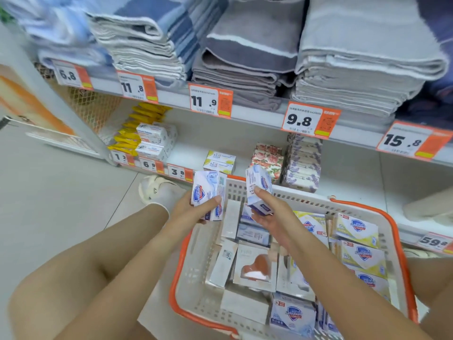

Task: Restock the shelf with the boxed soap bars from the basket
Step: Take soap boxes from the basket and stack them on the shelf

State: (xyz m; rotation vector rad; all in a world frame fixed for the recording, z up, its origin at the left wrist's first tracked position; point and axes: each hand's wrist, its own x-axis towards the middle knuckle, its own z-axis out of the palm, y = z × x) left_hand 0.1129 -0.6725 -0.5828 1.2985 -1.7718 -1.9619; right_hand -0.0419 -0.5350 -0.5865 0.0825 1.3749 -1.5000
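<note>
The shelf [245, 148] behind the basket [402, 241] shows a gap between stocked rows, evidently awaiting soap. Above the basket's far rim, the left hand [193, 207] clamps blue-white boxes [208, 192]. The right hand [269, 214] grips another box [258, 190], raised for shelving.

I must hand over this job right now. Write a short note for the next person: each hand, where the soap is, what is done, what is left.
Left hand: grips white-blue soap boxes above the basket's left edge.
Right hand: holds one white-blue soap box over the basket.
Shelf: some yellow-white boxes, floral bars and lavender bars already stand there.
Done: cannot tell how many were placed.
Left: place the held boxes, then empty the basket, which has many boxes, yellow and white-blue.
</note>
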